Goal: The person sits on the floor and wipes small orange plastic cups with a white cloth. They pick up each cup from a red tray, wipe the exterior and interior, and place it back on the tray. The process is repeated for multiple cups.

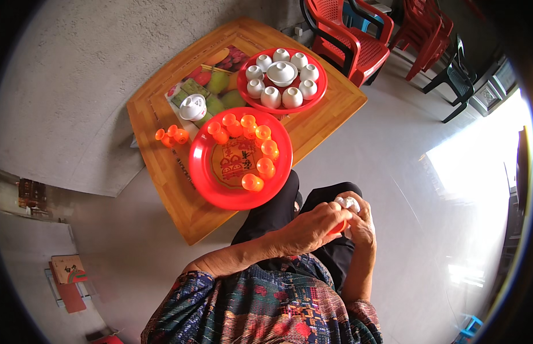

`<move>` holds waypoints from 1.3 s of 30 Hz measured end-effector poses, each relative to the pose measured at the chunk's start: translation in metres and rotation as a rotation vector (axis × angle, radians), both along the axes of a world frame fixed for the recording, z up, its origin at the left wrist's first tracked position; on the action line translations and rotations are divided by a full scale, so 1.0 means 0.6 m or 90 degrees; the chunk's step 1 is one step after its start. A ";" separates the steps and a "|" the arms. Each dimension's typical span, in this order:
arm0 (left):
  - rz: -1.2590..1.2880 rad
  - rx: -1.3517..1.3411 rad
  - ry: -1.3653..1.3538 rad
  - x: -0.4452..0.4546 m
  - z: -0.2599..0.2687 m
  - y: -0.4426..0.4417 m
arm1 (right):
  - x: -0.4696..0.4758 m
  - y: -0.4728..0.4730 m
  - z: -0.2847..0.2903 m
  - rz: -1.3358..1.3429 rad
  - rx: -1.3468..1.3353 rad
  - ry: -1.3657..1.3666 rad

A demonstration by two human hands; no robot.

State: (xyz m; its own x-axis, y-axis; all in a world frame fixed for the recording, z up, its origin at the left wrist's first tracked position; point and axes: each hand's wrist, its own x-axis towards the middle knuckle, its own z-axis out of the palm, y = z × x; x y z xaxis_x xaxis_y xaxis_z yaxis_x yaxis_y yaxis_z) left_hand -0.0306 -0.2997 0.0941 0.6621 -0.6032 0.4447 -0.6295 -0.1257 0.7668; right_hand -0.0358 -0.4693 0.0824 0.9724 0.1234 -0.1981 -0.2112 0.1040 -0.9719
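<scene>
Above my lap, my left hand (311,224) and my right hand (363,225) meet around a small orange cup (338,227). A crumpled white cloth or tissue (348,204) sticks out between the fingers of my right hand. The fingers cover much of the cup. Ahead of my knees, a round red plastic tray (197,170) holds orange stemmed cups (265,165) in a curved row along its far and right sides. Several more orange cups (176,134) stand in a cluster on the wooden table (163,180), left of the tray.
A second red tray (320,92) bears white cups (292,98) around a lidded white bowl (282,73). Another lidded white bowl (192,107) stands on the table's fruit picture. Red plastic chairs (369,47) and a dark green chair (457,81) stand beyond. A rough grey wall (77,86) borders the table.
</scene>
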 end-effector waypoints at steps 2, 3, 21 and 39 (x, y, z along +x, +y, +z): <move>0.011 -0.059 0.143 0.004 0.009 0.002 | -0.006 0.017 0.009 -0.108 -0.070 -0.085; 0.061 -0.082 0.161 0.006 0.011 0.002 | -0.010 0.028 0.020 -0.162 -0.105 -0.127; 0.051 -0.332 0.567 0.018 0.014 0.002 | -0.004 0.059 0.054 -0.264 -0.063 -0.002; 0.016 -0.377 0.539 0.020 0.023 0.009 | -0.019 0.065 0.050 -0.221 -0.241 -0.305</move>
